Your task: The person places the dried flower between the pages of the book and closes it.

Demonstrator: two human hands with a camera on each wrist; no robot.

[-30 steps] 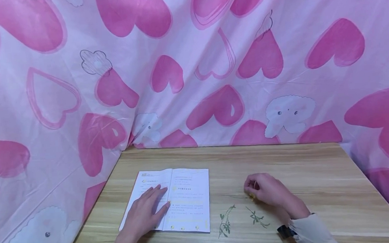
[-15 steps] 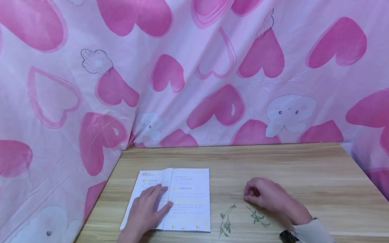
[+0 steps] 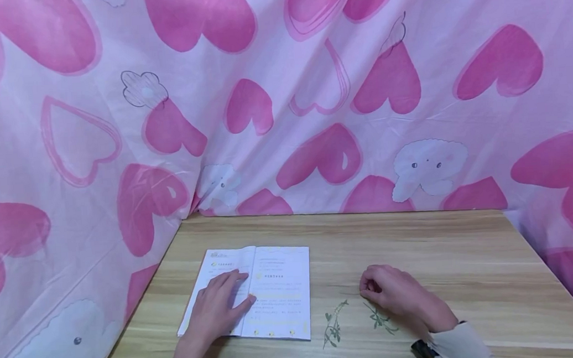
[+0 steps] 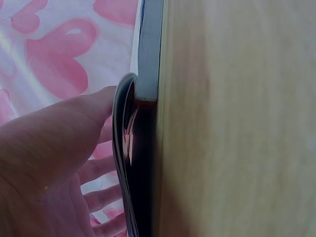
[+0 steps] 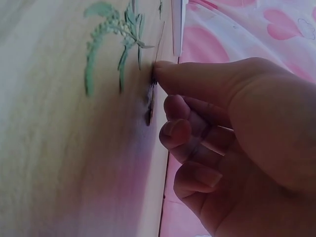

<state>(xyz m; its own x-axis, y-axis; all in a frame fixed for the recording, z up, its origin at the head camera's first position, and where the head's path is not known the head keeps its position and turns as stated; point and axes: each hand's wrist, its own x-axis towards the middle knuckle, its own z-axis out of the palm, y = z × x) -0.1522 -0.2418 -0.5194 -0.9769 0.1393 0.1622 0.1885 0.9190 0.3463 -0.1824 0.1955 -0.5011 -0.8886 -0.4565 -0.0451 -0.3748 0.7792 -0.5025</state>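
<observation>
While the right hand (image 3: 399, 293) is curled, a thin stem (image 5: 160, 42) touches its thumb (image 5: 197, 76).

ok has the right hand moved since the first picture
Yes: the right hand has come slightly toward the person, closer to the green sprig nearest it on the table.

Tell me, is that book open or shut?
Open. The book lies spread on the table, with print showing on both its left and right halves, and the left hand rests on it.
</observation>
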